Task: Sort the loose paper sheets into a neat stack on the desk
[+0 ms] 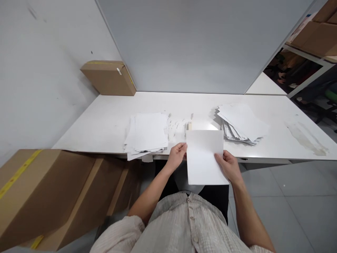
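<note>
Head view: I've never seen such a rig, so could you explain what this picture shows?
There is no machine here: a head-worn camera looks forward and down at its wearer's bare left hand and right hand. Together they hold white paper by its side edges, at the near side of a white desk. On the desk lie a left paper stack and a more fanned right paper stack. A cardboard box stands at the far left corner.

Around the white table (pixel 97 123)
Brown carton (pixel 110 80) at back left corner, by wall (pixel 39 80) and grey panel (pixel 197 45); more taped cartons (pixel 47 182) below, left; cardboard boxes (pixel 313 37) on shelf (pixel 312 79), upper right; grey tile floor (pixel 308 214), lower right.
</note>
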`<state>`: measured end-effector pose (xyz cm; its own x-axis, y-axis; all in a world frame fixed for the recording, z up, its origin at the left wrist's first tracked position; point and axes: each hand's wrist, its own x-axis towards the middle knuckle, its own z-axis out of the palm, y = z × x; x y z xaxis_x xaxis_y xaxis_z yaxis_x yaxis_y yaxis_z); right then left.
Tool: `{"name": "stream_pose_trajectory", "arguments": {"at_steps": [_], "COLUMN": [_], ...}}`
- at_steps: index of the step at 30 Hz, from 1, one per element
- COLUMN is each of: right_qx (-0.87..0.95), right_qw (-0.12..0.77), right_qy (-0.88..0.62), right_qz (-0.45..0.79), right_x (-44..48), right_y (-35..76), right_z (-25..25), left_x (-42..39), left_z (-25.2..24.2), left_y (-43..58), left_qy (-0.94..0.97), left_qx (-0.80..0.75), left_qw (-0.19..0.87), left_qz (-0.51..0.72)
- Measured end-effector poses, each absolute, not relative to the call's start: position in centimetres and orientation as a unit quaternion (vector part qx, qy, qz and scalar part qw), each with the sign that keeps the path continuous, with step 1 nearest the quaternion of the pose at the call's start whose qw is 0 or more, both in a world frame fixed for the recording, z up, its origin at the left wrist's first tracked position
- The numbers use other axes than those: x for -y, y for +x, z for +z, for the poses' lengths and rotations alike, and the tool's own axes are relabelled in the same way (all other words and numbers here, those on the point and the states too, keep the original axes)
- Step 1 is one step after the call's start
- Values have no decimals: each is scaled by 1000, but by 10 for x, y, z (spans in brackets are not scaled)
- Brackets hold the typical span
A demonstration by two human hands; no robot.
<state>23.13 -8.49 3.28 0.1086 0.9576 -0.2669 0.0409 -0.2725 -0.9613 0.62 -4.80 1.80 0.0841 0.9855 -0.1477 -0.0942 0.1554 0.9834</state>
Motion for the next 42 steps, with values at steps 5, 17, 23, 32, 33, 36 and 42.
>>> {"name": "stream_pose_trajectory", "arguments": {"at_steps": [5, 17, 23, 32, 33, 36, 42], "right_qx": [329, 315, 329, 323, 322, 311, 292], "right_qw": [380, 391, 389, 378, 379, 387, 374], "right_qy": [-599, -617, -623, -633, -630, -620, -641], "right_qz": [624, 606, 594, 594, 596, 608, 603], "right_x": [101, 81, 79, 75, 75, 74, 72], "right_y": [251, 239, 237, 241, 241, 241, 237], "right_z": [23, 10, 13, 11, 9, 9, 20], "left_x": [26, -7, -8, -8, -8, -8, -6], "left_z": [4, -18, -18, -20, -20, -21, -20], "left_y": [-3, 1, 1, 1, 1, 1, 4], "left_qy": [579, 746, 744, 748, 750, 755, 752], "left_qx": [-552, -475, -480, -482, -483, -487, -509], "left_qw": [377, 203, 216, 221, 219, 204, 190], "left_qz": [466, 421, 412, 398, 396, 389, 372]}}
